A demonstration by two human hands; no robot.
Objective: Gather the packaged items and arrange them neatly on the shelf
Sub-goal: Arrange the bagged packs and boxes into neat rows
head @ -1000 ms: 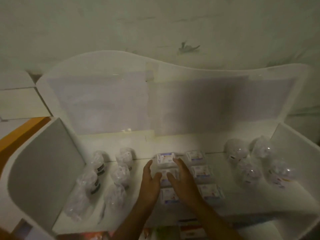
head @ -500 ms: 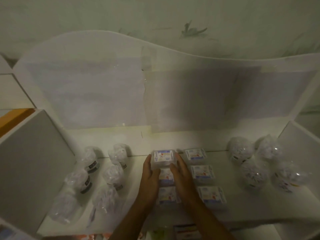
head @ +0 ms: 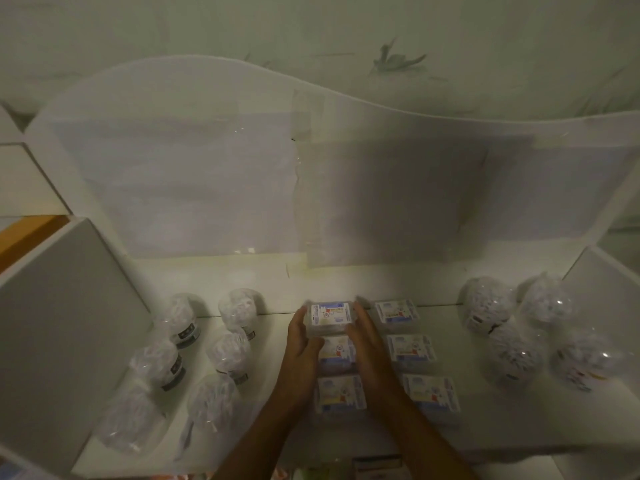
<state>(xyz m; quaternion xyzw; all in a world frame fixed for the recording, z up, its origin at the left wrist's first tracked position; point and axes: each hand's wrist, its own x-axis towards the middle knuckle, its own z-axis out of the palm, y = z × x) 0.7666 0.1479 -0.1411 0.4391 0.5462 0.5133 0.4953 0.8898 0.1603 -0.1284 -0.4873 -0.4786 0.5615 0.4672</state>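
Between both palms at twelve o'clock sits the rear packet point(head: 329, 318), its long axis running nine to three. The left hand point(head: 303, 344) and right hand point(head: 367, 341) clasp its short ends, fingers curled round it, equally near. It is boxy, clear plastic with a printed label. Matching packets point(head: 410, 351) line up toward three; crinkly wrapped bundles point(head: 228, 351) lie at nine on the glossy white shelf point(head: 346, 282).

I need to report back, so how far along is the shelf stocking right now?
Mostly done: five flat packs lie in two columns, wrapped jars on the left, round bags on the right. In hand: left hand and right hand squeeze the back-left pack into line. Left: possibly the items below the shelf edge.
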